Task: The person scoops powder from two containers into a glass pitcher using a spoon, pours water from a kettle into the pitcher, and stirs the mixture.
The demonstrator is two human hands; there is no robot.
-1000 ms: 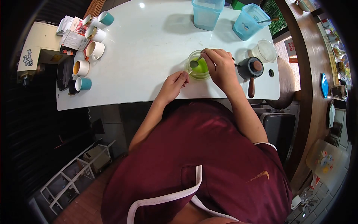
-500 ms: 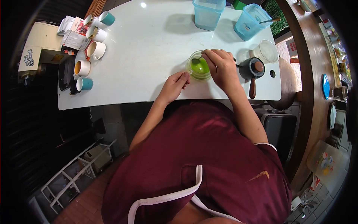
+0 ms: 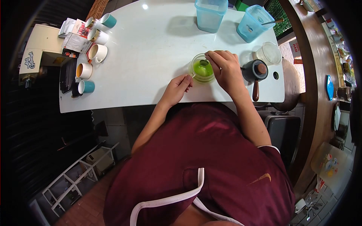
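The right hand (image 3: pixel 227 71) pinches a spoon (image 3: pixel 204 63) between thumb and fingers, knuckles up, wrist bent over the glass cup (image 3: pixel 203 78) of green liquid (image 3: pixel 202 69). The left hand (image 3: pixel 176 89) presses thumb to curled fingers on the cup's handle. Both forearms angle inward from the near edge of the white table (image 3: pixel 151 56); the cup sits between the hands, left of a lidded dark pot (image 3: pixel 254 70).

A clear cup (image 3: pixel 197 78) of green liquid (image 3: pixel 202 70) is steadied by the left hand (image 3: pixel 177 89); 1 spoon (image 3: pixel 204 63) is held by the right hand (image 3: pixel 225 71).
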